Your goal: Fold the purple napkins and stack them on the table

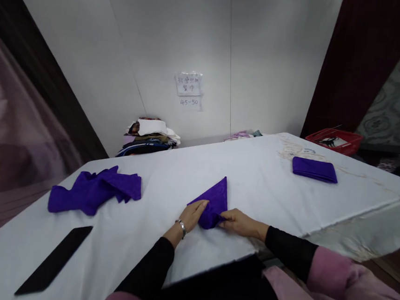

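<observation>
A purple cloth napkin (216,199) lies folded into a triangle on the white tablecloth (169,175), its tip pointing away from me. My left hand (191,214) pinches the napkin's near left corner, with a watch on the wrist. My right hand (237,221) grips the near right corner, fingers closed on the fabric. Both hands meet at the rolled lower edge.
A heap of loose purple napkins (94,191) lies at the left. One neatly folded purple napkin (314,170) rests at the far right. A flat black strip (55,259) lies near the front left. Stacked clothes (148,136) and a red basket (334,140) sit beyond the table.
</observation>
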Available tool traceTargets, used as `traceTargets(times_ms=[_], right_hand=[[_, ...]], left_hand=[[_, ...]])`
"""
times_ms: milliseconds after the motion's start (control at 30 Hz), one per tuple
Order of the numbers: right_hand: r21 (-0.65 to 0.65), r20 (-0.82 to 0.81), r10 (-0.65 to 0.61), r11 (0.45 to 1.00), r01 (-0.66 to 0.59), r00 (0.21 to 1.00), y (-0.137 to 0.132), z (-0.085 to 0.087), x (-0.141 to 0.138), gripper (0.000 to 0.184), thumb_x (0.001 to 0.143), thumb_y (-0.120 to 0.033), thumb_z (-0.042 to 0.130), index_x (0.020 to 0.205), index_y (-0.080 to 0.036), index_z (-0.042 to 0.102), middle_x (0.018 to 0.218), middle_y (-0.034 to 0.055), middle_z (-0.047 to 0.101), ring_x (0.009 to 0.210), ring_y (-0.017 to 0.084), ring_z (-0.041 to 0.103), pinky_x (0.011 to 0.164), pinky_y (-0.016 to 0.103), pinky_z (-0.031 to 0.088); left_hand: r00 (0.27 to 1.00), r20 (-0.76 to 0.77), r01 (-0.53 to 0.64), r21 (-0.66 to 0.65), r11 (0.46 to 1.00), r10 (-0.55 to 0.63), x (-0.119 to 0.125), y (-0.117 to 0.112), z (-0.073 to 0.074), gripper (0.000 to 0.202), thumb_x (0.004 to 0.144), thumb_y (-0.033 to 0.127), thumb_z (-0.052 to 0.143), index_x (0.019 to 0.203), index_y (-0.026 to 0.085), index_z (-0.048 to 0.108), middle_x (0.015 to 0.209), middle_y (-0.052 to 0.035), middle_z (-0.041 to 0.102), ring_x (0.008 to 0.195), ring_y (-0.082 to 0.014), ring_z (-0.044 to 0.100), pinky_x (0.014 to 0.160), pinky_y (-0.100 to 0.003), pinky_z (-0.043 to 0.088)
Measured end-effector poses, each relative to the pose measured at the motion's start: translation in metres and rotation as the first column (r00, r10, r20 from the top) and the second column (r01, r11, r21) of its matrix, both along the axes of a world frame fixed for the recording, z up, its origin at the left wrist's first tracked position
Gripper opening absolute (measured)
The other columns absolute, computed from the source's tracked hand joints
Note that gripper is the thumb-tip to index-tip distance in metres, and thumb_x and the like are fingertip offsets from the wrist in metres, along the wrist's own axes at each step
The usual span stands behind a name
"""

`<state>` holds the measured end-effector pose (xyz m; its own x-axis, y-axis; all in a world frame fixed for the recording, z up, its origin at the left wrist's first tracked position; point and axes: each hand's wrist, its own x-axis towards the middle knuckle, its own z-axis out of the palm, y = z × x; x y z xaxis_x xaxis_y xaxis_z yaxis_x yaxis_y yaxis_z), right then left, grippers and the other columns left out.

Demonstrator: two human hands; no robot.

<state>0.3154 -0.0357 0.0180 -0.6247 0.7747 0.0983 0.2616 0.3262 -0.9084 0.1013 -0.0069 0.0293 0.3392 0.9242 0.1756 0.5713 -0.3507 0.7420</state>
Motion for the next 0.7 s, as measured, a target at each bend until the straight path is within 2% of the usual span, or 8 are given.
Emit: traceTargets(times_ms=[100,233,367,467,567,700], right_hand=[[-0.172,-0.084,0.045,0.983,-0.059,0.995,0.008,0.004,0.007,0.02,0.079,-0.035,0.056,0.076,-0.017,0.063,0.068,-0.0024,0.057,0.063,0.012,0.049,0.06,0.024,0.04],[-0.349,-0.176,0.016,0.934,-0.078,0.984,0.023,0.01,0.014,0.024,0.074,-0.04,0.064,0.077,-0.016,0.065,0.074,-0.0004,0.062,0.069,0.013,0.054,0.07,0.028,0.043],[-0.484,-0.24,-0.102,0.875,-0.028,0.965,0.041,0.016,0.02,0.03,0.07,-0.042,0.068,0.086,-0.016,0.066,0.078,0.0016,0.066,0.068,0.013,0.058,0.072,0.03,0.045],[-0.541,-0.259,-0.225,0.84,0.052,0.939,0.057,0.017,0.025,0.033,0.068,-0.042,0.07,0.089,-0.015,0.066,0.078,0.0028,0.067,0.068,0.015,0.06,0.071,0.032,0.047],[-0.561,-0.263,-0.295,0.821,0.103,0.919,0.074,0.016,0.027,0.031,0.069,-0.038,0.069,0.089,-0.014,0.064,0.078,0.0033,0.066,0.068,0.015,0.061,0.068,0.032,0.048],[-0.531,-0.199,-0.361,0.821,0.209,0.911,0.094,0.015,0.022,0.02,0.071,-0.029,0.064,0.085,-0.016,0.059,0.07,0.0003,0.062,0.059,0.012,0.057,0.057,0.027,0.045]], left_hand=[[0.998,-0.047,0.031,-0.009,0.999,-0.031,-0.003,0.005,-0.001,0.041,0.088,0.046,0.036,0.101,0.021,0.066,0.104,-0.0033,0.068,0.101,-0.0187,0.059,0.093,-0.035,0.043],[0.996,-0.075,0.055,-0.023,0.998,-0.057,-0.008,0.011,-0.002,0.041,0.088,0.046,0.035,0.1,0.023,0.067,0.101,-0.0029,0.068,0.097,-0.0185,0.059,0.09,-0.034,0.043],[0.996,-0.065,0.062,-0.043,0.997,-0.064,-0.014,0.021,-0.002,0.044,0.089,0.045,0.031,0.105,0.023,0.066,0.104,-0.0042,0.068,0.098,-0.0187,0.059,0.09,-0.034,0.044],[0.996,-0.05,0.065,-0.058,0.996,-0.068,-0.016,0.029,-0.002,0.043,0.088,0.045,0.035,0.108,0.022,0.065,0.105,-0.0044,0.069,0.098,-0.0197,0.06,0.089,-0.035,0.045],[0.998,0.012,0.068,-0.111,0.992,-0.067,-0.013,0.037,-0.002,0.04,0.083,0.047,0.046,0.108,0.022,0.064,0.101,-0.0021,0.07,0.093,-0.0192,0.063,0.083,-0.032,0.049],[0.997,0.067,-0.014,-0.141,0.99,0.024,-0.007,0.043,-0.009,0.036,0.083,0.047,0.045,0.103,0.024,0.065,0.094,0.0009,0.071,0.088,-0.0175,0.064,0.079,-0.03,0.05]])
